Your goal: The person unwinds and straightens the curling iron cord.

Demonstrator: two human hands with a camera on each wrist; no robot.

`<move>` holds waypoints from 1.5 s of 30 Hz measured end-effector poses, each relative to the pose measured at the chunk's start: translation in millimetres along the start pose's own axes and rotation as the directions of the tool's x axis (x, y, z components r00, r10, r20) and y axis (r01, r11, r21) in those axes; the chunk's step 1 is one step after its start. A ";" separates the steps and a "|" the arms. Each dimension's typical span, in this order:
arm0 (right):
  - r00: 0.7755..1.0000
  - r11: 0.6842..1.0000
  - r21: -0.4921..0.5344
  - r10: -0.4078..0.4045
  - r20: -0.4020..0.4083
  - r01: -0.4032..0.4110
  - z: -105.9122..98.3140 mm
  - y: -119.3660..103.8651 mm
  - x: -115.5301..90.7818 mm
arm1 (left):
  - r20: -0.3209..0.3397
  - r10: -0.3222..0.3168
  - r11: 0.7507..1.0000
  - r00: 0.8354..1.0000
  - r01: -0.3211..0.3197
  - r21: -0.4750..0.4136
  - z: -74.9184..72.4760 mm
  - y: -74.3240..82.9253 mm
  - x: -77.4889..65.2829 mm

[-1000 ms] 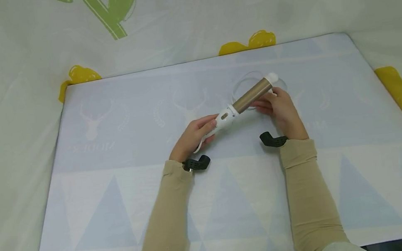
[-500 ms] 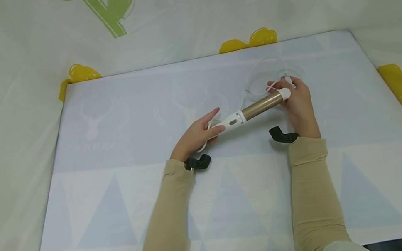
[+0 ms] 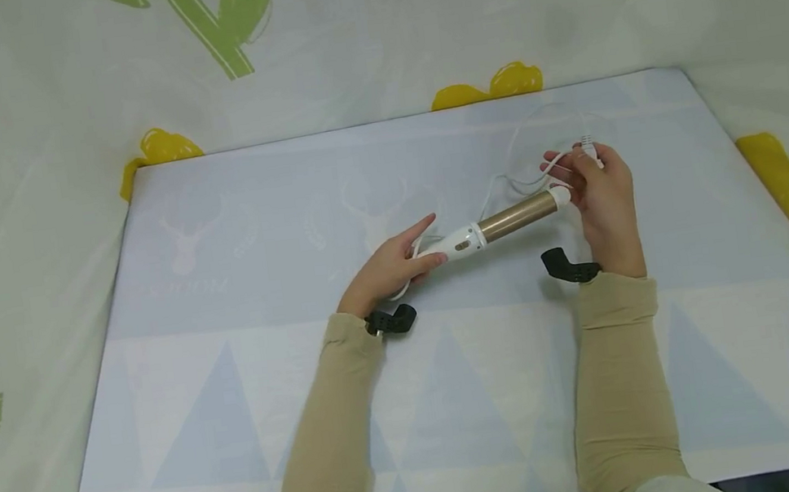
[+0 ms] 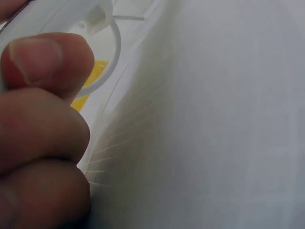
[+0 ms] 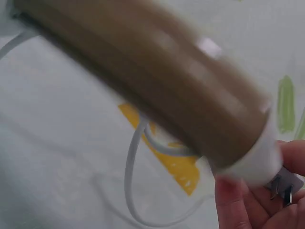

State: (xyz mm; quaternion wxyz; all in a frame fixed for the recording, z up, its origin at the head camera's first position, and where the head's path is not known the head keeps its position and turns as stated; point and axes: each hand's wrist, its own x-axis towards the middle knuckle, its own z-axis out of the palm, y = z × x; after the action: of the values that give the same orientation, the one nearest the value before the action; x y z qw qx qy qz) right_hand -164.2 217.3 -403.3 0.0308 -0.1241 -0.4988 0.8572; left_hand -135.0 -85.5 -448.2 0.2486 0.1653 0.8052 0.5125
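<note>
A curling iron (image 3: pixel 518 217) with a white handle and gold barrel is held above the table, its white tip pointing right. My left hand (image 3: pixel 392 269) grips the handle, thumb on top and index finger extended. In the left wrist view, curled fingers (image 4: pixel 43 129) lie under the white handle beside a loop of cord. My right hand (image 3: pixel 603 200) pinches the white plug (image 3: pixel 588 147) just beyond the barrel's tip. In the right wrist view the plug's metal prongs (image 5: pixel 287 194) show among the fingers, partly behind the tip. White cord (image 3: pixel 504 177) loops between plug and handle.
The table (image 3: pixel 199 401) has a pale blue and white cover with triangles and deer heads. Behind it hangs a light curtain (image 3: pixel 354 37) with green and yellow prints. A black wrist mount (image 3: pixel 570 265) sits on the right wrist, another (image 3: pixel 392 320) on the left.
My right hand has moved right, away from the barrel, and now has the plug with cord trailing. The curling iron has tilted flatter. My left hand stays almost in place, index finger now straighter.
</note>
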 end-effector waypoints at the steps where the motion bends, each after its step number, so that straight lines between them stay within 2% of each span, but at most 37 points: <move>1: 1.000 1.000 0.002 -0.010 -0.004 0.010 1.0 -2.8 -1.5 | 0.001 -0.001 1.000 1.000 0.001 0.012 0.6 0.0 0.6; 10: 0.990 0.989 0.057 -0.139 0.009 0.138 16.7 -31.2 -19.8 | -0.007 -0.032 0.998 0.999 0.032 0.061 3.5 -0.7 1.9; 18: 0.974 0.966 0.132 -0.225 0.011 0.222 23.8 -44.9 -29.9 | -0.042 -0.052 0.976 0.998 0.060 0.210 3.4 2.4 4.1; 23: 0.964 0.962 0.074 -0.265 0.011 0.264 24.4 -49.9 -34.3 | -0.047 -0.060 0.972 0.997 0.069 0.224 3.1 3.3 4.4; 28: 0.954 0.954 0.045 -0.297 0.049 0.295 21.6 -53.0 -35.8 | -0.052 -0.069 0.972 0.996 0.079 0.222 3.0 6.4 2.5; 32: 0.966 0.968 -0.014 -0.251 0.061 0.252 17.3 -51.5 -34.0 | -0.093 -0.101 0.973 0.991 0.118 0.199 3.9 8.7 1.4; 34: 0.977 0.976 -0.066 -0.204 0.058 0.208 14.2 -50.4 -33.7 | -0.134 -0.135 0.974 0.982 0.156 0.161 4.4 9.0 1.5; 38: 0.989 0.978 -0.152 -0.131 0.067 0.140 8.6 -49.2 -34.8 | -0.245 -0.201 0.973 0.948 0.221 0.060 2.6 7.0 0.9; 43: 0.989 0.978 -0.177 -0.090 0.116 0.110 4.8 -49.6 -36.2 | -0.391 -0.183 0.978 0.902 0.208 0.022 -5.4 0.3 -1.7; 45: 0.988 0.979 -0.177 -0.077 0.132 0.099 3.6 -50.1 -36.6 | -0.446 -0.173 0.980 0.878 0.197 0.006 -9.6 -3.6 -3.2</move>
State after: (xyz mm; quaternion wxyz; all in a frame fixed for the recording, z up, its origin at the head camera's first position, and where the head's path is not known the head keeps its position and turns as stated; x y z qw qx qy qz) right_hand -133.2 232.9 -351.7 0.0261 -0.0506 -0.5816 0.8115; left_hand -137.9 -95.8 -447.4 0.1022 -0.0272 0.8656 0.4895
